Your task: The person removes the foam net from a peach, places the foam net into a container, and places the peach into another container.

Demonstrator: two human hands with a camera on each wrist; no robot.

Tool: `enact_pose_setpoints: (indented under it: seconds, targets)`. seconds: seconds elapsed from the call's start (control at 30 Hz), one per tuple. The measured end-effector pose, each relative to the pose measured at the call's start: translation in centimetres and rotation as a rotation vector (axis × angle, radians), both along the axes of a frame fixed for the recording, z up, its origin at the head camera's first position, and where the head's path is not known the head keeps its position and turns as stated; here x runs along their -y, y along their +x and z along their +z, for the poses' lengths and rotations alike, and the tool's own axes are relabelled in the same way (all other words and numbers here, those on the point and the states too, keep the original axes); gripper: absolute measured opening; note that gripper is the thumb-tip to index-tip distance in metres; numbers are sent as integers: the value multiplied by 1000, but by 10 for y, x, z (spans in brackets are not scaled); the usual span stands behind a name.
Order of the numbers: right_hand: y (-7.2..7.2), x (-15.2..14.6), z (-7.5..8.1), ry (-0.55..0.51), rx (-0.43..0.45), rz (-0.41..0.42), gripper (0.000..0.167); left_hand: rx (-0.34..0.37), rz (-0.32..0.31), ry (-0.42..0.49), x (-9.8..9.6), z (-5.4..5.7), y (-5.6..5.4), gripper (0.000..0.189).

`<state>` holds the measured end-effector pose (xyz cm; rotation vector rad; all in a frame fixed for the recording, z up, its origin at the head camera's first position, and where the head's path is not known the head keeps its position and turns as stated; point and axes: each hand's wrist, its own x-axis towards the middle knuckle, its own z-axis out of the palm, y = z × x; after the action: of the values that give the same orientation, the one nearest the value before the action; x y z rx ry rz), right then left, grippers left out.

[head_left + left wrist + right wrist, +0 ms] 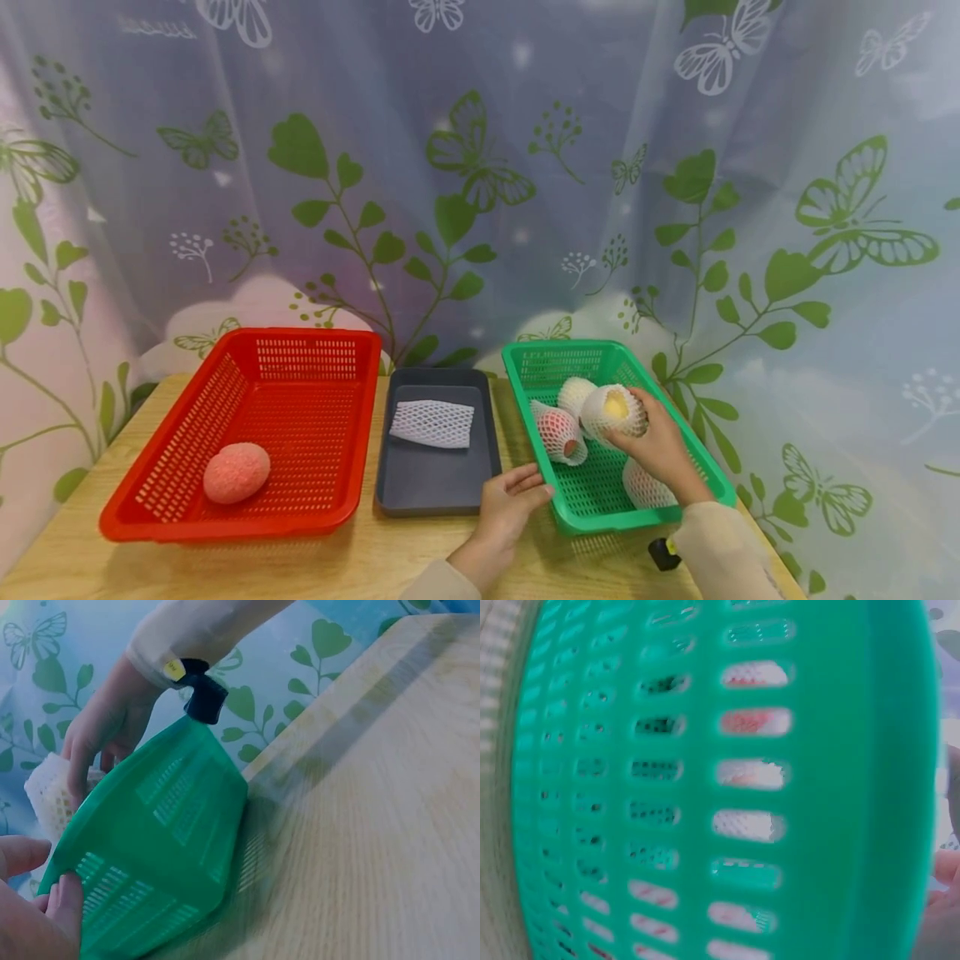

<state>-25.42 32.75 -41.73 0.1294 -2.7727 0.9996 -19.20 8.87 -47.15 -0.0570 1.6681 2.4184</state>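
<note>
My right hand (660, 446) holds a pale yellow ball in a white foam net (613, 412) above the green basket (600, 522). Its fingers curl round the net's side, and yellow shows through the open end. At the basket's left rim, my left hand (504, 512) grips the edge; in the left wrist view its thumb (24, 855) lies over the rim and a finger presses the outer wall. Inside the basket lie a pink ball in a net (558, 435), a pale netted one (576, 394) and another pinkish netted one (647, 485), partly hidden by the right arm.
A dark grey tray (431, 493) in the middle bears an empty white foam net (432, 423). To the left, a red basket (300, 521) contains a bare pink rough ball (237, 472). Behind the wooden table (420, 546) hangs a patterned curtain (480, 167).
</note>
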Motion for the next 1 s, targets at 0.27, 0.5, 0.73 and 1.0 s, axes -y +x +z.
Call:
enact_pose_setpoints:
  seconds: [0.27,0.5,0.73,1.0]
  targets:
    - [5,15,6,-84,22,-4,83,-24,-13,-5,17,-1,-8,48]
    - [10,35,11,-167,45,20,84,-82,53,-10,37,3,-15,49]
    - [15,58,15,-225,39,61,85,-126,107,-22,57,12,-21,50]
    - [20,85,14,-295,45,145,83,-181,152,-49,80,21,-25,51]
